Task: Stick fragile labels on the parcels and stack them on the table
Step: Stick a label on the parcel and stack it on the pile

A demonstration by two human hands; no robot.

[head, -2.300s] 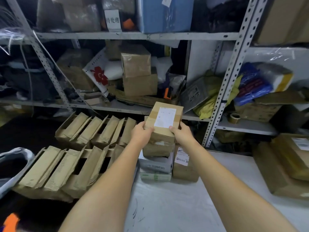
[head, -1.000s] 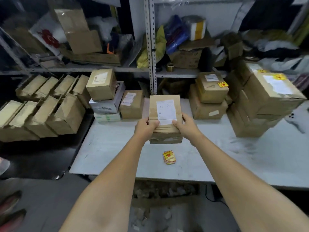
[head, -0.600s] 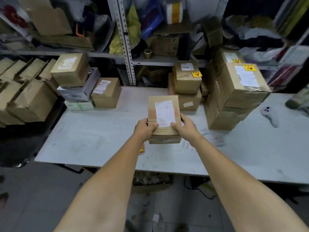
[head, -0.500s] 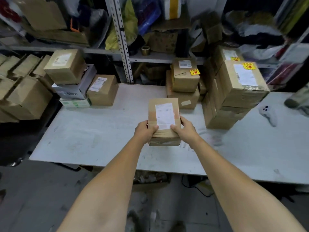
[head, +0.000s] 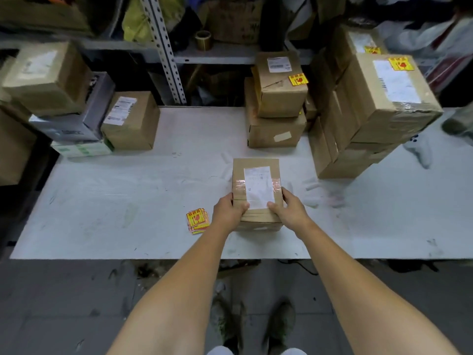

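Two hands are kept on one parcel: the left hand is curled round its near left corner and the right hand round its near right corner, with the thumbs laid on the top face beside the white shipping slip. Over the last two seconds the parcel has been lifted off the unlabelled pile at the left end of the desk, carried across at chest height, and lowered toward the front middle of the desk. It is now seen low and level, and it is judged to be resting on the surface or just short of it; contact under its far edge cannot be confirmed. The grip is unchanged throughout, so nothing has been released yet. Just to the left of the parcel, near the left wrist but apart from it, the small stack of fragile labels is brought within easy reach by this move. No red-and-yellow sticker is seen on the parcel's top, while one is carried by the box on the two-box stack behind and another by the tall stack to the right. The fetching step is therefore judged complete, with labelling and then stacking left to be done for this parcel.
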